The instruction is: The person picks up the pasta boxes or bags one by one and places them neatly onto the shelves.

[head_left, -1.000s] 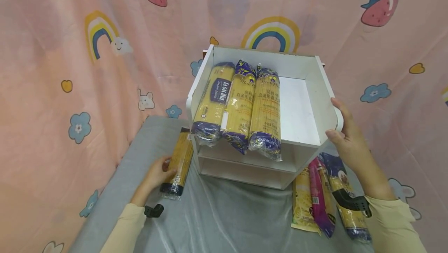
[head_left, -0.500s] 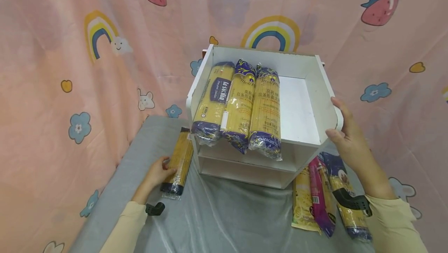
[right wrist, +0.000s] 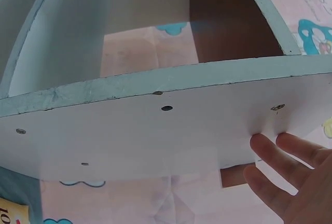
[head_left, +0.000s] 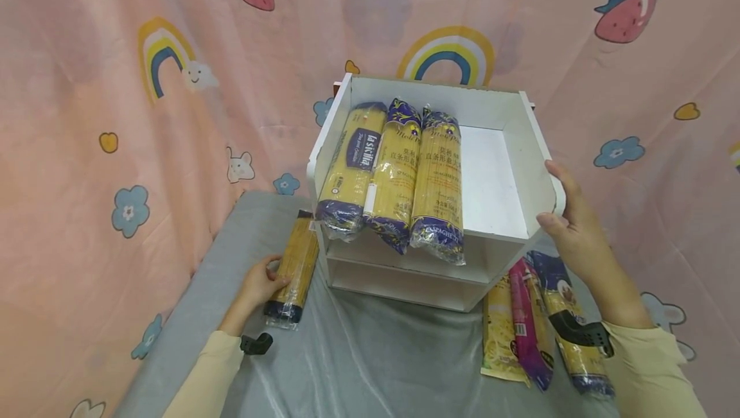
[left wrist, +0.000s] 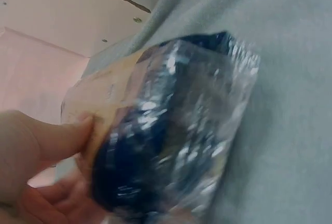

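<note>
My left hand (head_left: 260,283) grips a clear-wrapped pack of spaghetti (head_left: 299,264) from its left side, low beside the white shelf. In the left wrist view the thumb lies on the pack's face, and its dark blue end (left wrist: 150,130) points toward the camera over the grey cloth. My right hand (head_left: 578,232) holds the right side panel of the white shelf (head_left: 491,174), thumb over the front edge. The right wrist view has its fingertips (right wrist: 259,142) against the panel's outer face. Three spaghetti packs (head_left: 442,180) lie side by side on the shelf's top tier, toward the left.
Right of the shelf, partly under my right forearm, lie a yellow pack (head_left: 503,334), a magenta pack (head_left: 528,328) and a blue-and-yellow pack (head_left: 572,334). Lower tiers (head_left: 399,286) open toward me. Grey cloth (head_left: 370,360) covers the table; a pink patterned curtain (head_left: 324,13) hangs behind.
</note>
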Demonstrator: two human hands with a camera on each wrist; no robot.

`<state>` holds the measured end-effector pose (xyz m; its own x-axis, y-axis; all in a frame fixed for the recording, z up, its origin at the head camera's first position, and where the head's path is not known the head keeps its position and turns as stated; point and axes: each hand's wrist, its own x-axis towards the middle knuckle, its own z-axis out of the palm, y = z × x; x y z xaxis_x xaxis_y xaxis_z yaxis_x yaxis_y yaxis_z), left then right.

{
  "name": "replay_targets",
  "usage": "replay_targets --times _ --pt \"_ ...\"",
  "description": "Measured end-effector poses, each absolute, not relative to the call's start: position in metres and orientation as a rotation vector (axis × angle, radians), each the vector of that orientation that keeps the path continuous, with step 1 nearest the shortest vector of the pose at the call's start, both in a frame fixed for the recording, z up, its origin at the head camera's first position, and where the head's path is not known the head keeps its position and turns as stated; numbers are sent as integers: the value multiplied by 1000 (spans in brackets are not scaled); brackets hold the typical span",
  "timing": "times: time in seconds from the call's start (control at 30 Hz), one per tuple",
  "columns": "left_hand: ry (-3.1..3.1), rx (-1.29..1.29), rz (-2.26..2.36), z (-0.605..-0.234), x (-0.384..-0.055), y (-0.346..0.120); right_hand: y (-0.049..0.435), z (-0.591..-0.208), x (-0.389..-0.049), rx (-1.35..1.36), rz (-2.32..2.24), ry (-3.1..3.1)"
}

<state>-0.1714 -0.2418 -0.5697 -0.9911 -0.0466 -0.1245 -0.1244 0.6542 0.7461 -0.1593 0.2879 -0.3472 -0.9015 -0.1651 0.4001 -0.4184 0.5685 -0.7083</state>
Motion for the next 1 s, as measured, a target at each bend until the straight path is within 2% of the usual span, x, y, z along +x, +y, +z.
replay_targets --times 0.2,0.6,0.8,1.0 --pt "2966 -185 1365 -558 -168 -245 287 -348 -159 495 1265 -2511" --pt "3302 1 1346 -536 -167 -243 290 -348 -158 494 1319 -2504" --pt "3452 94 1302 -497 -173 -243 289 -349 -159 471 1339 -2503" --pt "3631 190 1313 -437 -180 -242 288 -348 -160 467 1319 -2512"
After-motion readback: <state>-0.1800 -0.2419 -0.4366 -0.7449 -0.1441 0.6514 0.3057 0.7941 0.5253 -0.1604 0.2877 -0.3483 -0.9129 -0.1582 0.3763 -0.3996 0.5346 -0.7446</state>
